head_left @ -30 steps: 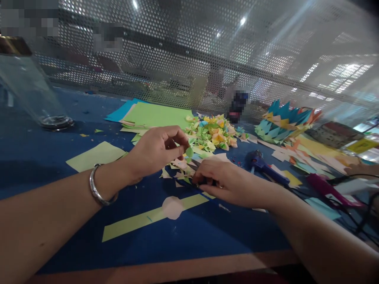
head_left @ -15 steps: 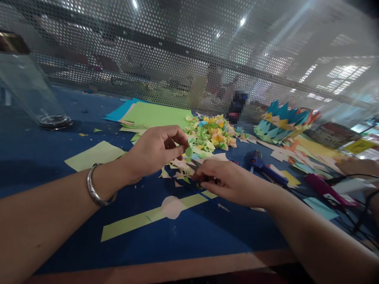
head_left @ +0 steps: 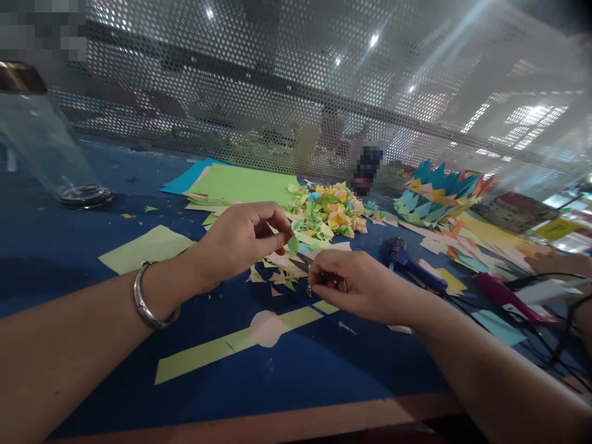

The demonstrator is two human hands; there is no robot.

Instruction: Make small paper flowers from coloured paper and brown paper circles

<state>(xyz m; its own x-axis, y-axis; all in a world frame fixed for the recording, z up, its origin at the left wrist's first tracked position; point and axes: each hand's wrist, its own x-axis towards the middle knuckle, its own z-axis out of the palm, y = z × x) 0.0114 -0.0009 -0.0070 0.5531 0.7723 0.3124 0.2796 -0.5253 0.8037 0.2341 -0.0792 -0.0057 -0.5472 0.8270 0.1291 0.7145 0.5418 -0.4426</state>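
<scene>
My left hand pinches a small green paper piece between thumb and fingertips. My right hand is closed round a pair of scissors; their dark blades point left, just below the green piece, and most of the handle is hidden in the fingers. Under both hands lie paper scraps in pale pink, yellow and green. Nearer to me a long pale-green paper strip lies on the blue table, with a round pink paper disc on it. A blue pen crosses the strip's far end.
Behind my hands are a heap of folded paper flowers and stacked coloured sheets. A glass bottle stands left. At right are a blue glue gun, a paper crown, cables and another person's hand.
Both hands stay almost in place, with small shifts of the green paper piece and the scissors. The whole view has tilted slightly.
</scene>
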